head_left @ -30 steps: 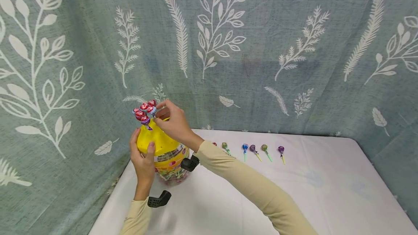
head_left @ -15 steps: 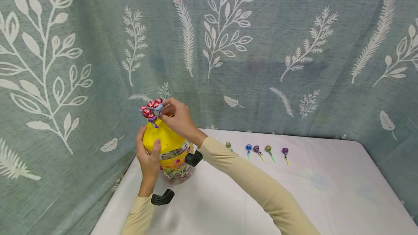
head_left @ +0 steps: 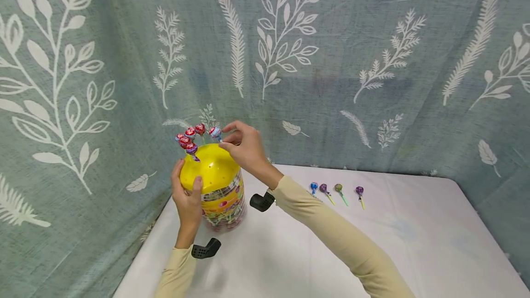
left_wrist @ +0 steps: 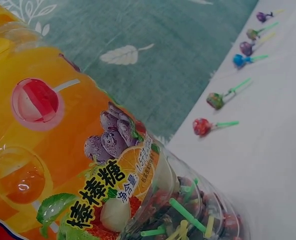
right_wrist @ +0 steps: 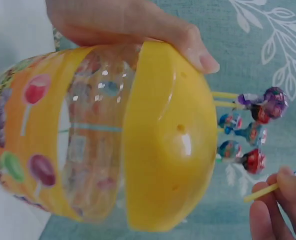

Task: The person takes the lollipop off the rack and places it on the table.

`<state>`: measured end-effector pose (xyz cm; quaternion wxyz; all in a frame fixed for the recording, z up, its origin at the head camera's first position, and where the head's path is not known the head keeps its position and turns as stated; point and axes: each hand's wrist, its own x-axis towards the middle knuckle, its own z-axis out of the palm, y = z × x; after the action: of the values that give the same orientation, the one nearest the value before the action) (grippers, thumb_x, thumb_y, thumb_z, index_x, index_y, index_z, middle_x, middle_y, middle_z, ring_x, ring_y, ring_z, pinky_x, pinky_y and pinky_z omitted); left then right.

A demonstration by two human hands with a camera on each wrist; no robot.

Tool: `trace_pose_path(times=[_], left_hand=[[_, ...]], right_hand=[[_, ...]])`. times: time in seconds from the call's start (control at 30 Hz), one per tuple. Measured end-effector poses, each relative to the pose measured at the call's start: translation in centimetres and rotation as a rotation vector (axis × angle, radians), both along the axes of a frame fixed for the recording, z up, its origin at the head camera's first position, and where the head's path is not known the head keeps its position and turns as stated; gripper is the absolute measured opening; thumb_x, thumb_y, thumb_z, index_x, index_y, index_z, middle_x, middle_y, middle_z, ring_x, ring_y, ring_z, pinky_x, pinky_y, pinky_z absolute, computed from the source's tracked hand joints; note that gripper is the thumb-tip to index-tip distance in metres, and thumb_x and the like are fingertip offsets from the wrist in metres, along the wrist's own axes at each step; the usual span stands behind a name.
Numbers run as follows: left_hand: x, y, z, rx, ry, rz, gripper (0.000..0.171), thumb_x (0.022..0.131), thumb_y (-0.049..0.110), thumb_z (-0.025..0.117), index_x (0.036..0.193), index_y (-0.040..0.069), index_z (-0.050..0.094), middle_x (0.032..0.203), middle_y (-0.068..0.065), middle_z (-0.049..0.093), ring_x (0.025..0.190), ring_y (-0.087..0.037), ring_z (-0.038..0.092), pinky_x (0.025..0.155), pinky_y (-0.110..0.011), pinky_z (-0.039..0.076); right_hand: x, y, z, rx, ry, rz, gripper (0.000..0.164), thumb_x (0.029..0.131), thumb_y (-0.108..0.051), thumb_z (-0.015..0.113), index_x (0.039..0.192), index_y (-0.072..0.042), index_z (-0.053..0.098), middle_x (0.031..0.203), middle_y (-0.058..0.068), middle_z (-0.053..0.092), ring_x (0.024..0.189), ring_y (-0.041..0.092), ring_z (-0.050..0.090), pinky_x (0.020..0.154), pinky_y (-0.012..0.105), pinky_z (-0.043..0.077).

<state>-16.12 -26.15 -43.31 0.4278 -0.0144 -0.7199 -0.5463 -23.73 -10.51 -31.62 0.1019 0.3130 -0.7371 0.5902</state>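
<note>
A clear plastic jar [head_left: 225, 208] with a yellow domed lid [head_left: 215, 169] stands at the table's left side. My left hand [head_left: 187, 201] holds the lid from its left, thumb in front. My right hand [head_left: 248, 151] pinches a lollipop [head_left: 215, 133] in a blue and red wrapper, to the right above the lid. Its yellow stick [right_wrist: 261, 192] has its lower end free in the right wrist view, apart from the lid. Several other lollipops [right_wrist: 275, 102] stand upright in small holes of the lid, on its far left part. Further holes [right_wrist: 180, 128] show bare in the dome.
Through the jar's lower wall many loose lollipops [left_wrist: 187, 215] show. A spaced row of lollipops [left_wrist: 241, 61] lies on the white table [head_left: 290, 252], right of the jar. The patterned curtain [head_left: 314, 95] hangs close behind the table and along its left side.
My right hand has moved right with the blue and red lollipop, away from the cluster on the lid. The left hand keeps its hold; the head view has shifted slightly.
</note>
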Motion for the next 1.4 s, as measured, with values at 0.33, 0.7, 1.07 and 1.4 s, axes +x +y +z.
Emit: trace_pose_path(times=[0.33,0.7,1.07,1.4], left_hand=[[-1.7,-1.5,-2.4,0.004,0.004,0.006,0.062,0.085,0.024,0.054,0.144,0.019,0.037,0.148,0.001,0.032,0.120,-0.019,0.043,0.096,-0.024,0.036],[0.0,0.1,0.0,0.009,-0.014,0.008,0.061,0.086,0.019,0.052,0.143,0.004,0.035,0.147,-0.012,0.032,0.113,-0.010,0.045,0.092,-0.019,0.038],[0.4,0.2,0.7,0.015,0.008,0.020,0.061,0.086,0.018,0.051,0.142,0.001,0.035,0.142,-0.013,0.037,0.107,-0.011,0.047,0.088,-0.019,0.039],[0.2,0.6,0.6,0.022,0.022,-0.004,0.061,0.086,0.017,0.051,0.142,0.000,0.034,0.142,-0.014,0.036,0.107,-0.012,0.047,0.088,-0.019,0.040]], right_hand=[[-0.8,3.5,-2.4,-0.066,-0.100,0.005,0.035,0.082,0.001,0.068,0.114,-0.006,0.057,0.077,0.009,0.068,0.066,0.021,0.064,0.060,0.027,0.052],[-0.5,6.6,-5.1,-0.101,-0.304,0.021,0.046,0.081,0.004,0.069,0.122,-0.007,0.053,0.080,0.015,0.065,0.070,0.027,0.066,0.060,0.038,0.055],[-0.1,8.1,-9.2,-0.078,-0.431,-0.035,0.049,0.079,0.004,0.070,0.123,-0.004,0.050,0.084,0.017,0.066,0.069,0.028,0.067,0.058,0.038,0.055],[0.5,9.2,-13.7,-0.094,-0.551,-0.089,0.047,0.076,0.008,0.071,0.117,0.001,0.051,0.083,0.022,0.063,0.071,0.031,0.068,0.056,0.040,0.055]])
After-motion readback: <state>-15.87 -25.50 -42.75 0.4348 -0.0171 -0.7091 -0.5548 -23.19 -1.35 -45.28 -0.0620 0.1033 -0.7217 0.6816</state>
